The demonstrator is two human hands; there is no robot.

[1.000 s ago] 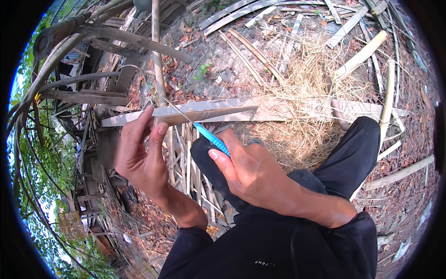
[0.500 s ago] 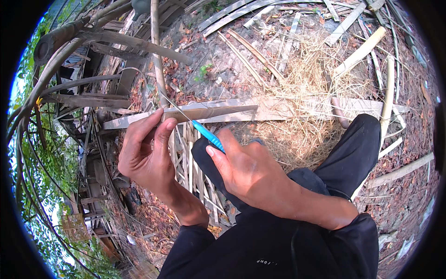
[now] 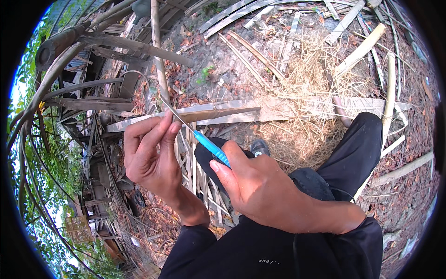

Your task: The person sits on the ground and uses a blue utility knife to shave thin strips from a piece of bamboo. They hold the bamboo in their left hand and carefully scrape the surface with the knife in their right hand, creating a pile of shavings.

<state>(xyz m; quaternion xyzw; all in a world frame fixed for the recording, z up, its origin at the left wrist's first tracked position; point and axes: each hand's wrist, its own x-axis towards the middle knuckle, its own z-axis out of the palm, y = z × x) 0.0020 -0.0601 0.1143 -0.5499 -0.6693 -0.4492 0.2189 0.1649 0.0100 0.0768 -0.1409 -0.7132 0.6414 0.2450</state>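
Observation:
My right hand (image 3: 258,190) is wrapped round the light blue handle of a knife (image 3: 211,148). Its thin blade slants up and left, lying across the near end of a brown split bamboo piece (image 3: 223,112). That end is pinched between the thumb and fingertips of my left hand (image 3: 153,151), just beside the blade. The bamboo points away to the right and tapers. Beneath it runs a long pale plank (image 3: 278,109), partly strewn with shavings.
A heap of straw-like shavings (image 3: 309,69) covers the plank and ground between my legs. A brown rod-shaped handle (image 3: 341,111) lies by my right knee. Thin strips (image 3: 197,172) lie under my hands, bamboo lengths (image 3: 362,49) at right, and upright poles (image 3: 158,56) stand at left.
Both hands have shifted slightly right and toward me, with the knife. The blade still lies across the bamboo's end, and the grips look unchanged.

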